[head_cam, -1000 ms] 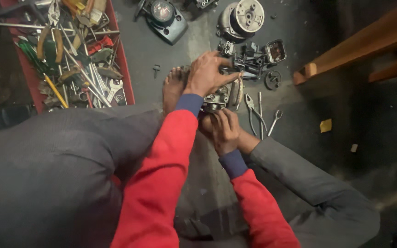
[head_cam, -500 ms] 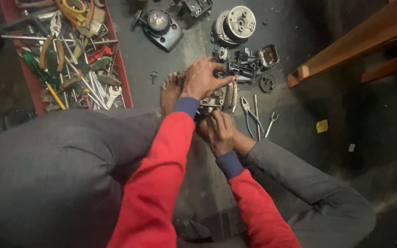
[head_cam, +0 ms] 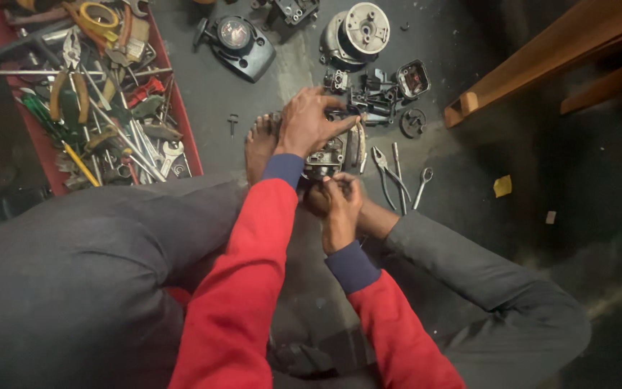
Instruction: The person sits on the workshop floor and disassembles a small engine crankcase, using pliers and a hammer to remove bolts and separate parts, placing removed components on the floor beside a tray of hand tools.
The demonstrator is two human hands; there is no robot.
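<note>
Between both hands point(head_cam: 325, 166) — engine part point(head_cam: 329, 153)

- The view has tipped down since a second ago: the red tool tray point(head_cam: 181, 137), the black round housing point(head_cam: 237, 45) and the grey cylinder part point(head_cam: 358, 32) now sit nearer the picture's top edge.
- The left hand point(head_cam: 309, 124) and right hand point(head_cam: 336, 205) have slid up with them, grips on the small metal engine part point(head_cam: 332, 153) unaltered.

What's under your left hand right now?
A grey metal engine part, gripped from above by the left hand. The right hand meets its near edge. The part's top is covered by the palm, so cannot be seen.
</note>
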